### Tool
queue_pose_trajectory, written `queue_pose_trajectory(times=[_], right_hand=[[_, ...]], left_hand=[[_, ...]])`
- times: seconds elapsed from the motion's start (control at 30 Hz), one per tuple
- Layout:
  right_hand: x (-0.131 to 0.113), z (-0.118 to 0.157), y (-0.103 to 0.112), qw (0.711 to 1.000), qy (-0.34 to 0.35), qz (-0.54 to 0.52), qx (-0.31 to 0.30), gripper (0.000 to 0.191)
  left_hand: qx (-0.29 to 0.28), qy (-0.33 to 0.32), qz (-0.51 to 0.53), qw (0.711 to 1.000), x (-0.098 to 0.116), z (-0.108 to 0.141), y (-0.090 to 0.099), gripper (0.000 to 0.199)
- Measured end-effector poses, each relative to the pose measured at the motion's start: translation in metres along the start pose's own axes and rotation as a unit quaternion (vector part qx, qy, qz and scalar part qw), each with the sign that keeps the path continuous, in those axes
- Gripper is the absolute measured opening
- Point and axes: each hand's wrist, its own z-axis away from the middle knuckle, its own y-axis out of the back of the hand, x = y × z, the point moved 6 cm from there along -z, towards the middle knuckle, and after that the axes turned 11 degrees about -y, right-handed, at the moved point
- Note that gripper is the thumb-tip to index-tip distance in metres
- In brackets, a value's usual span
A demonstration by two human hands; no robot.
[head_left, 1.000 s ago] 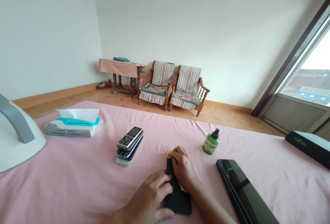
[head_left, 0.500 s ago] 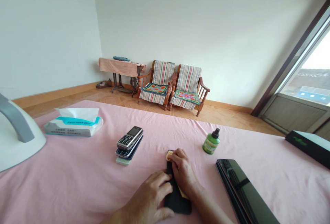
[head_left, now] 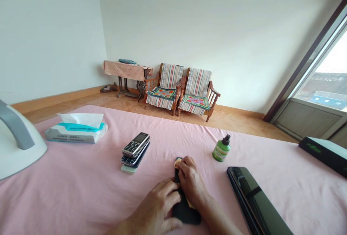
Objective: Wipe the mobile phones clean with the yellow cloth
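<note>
A flat black phone (head_left: 185, 214) with rounded corners lies on the pink cloth right in front of me. From its left side my left hand (head_left: 162, 201) grips it, with fingers bent over the edge and thumb near the bottom. My right hand (head_left: 192, 181) is closed around a pale yellow cloth (head_left: 177, 163) and presses it on the phone's upper part. More of the yellow cloth shows beneath the right wrist. Both hands cover much of the phone's middle.
Left of my hands sit stacked keypad phones (head_left: 136, 147). A green spray bottle (head_left: 221, 149) and stacked dark glossy devices (head_left: 255, 195) are to the right. Farther out are a tissue pack (head_left: 78, 131), a white rounded appliance (head_left: 18, 144) and a black-sided box (head_left: 322, 153).
</note>
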Motion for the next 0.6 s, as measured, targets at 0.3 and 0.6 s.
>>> queue_pose_trajectory(times=[0.3,0.6], right_hand=[[0.001,0.013,0.005,1.0,0.013,0.004,-0.019,0.033],[-0.004,0.016,0.006,1.0,-0.005,0.015,0.0,0.029]], left_hand=[[0.004,-0.003,-0.004,1.0,-0.003,0.001,-0.002,0.046],[-0.011,0.013,0.002,1.0,0.002,-0.001,0.001,0.045]])
